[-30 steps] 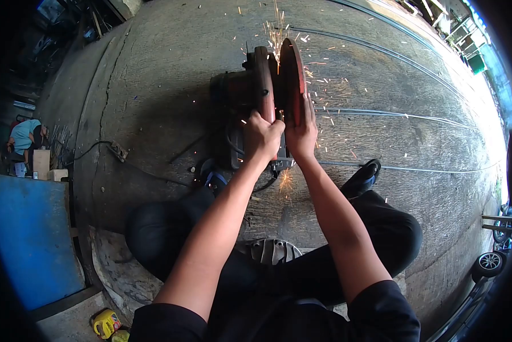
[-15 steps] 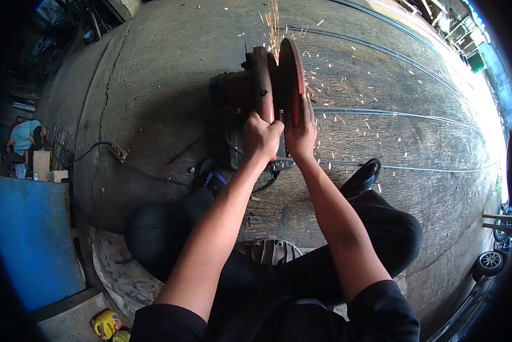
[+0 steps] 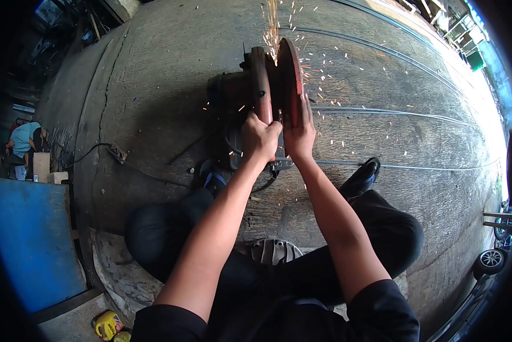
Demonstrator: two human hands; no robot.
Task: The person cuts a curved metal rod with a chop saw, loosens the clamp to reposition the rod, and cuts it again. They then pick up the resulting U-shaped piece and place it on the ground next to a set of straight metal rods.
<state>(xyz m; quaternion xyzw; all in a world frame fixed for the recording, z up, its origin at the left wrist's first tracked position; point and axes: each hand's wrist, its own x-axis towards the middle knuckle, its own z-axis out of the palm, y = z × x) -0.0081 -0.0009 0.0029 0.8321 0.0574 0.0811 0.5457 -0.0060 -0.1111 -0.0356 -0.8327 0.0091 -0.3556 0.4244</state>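
Observation:
A cut-off saw (image 3: 233, 91) stands on the floor in front of me, throwing orange sparks from the far side of its wheel area. My left hand (image 3: 261, 137) is wrapped around the saw's worn reddish handle (image 3: 261, 94). My right hand (image 3: 300, 135) lies with fingers stretched out against the round red blade guard (image 3: 292, 74), just right of the handle. A long thin metal rod (image 3: 415, 167) runs rightward from the saw's base. The cutting point is hidden behind the saw and guard.
More metal rods (image 3: 393, 112) lie across the concrete floor to the right. A cable (image 3: 153, 175) trails left from the saw past a sandalled foot (image 3: 214, 180). Far left, a person in a light blue shirt (image 3: 26, 138) bends behind a blue panel (image 3: 31, 233). A yellow container (image 3: 107, 325) stands lower left.
The spark stream is brighter and denser, with more sparks scattered around the guard and left hand. The handle and both hands have shifted very slightly left.

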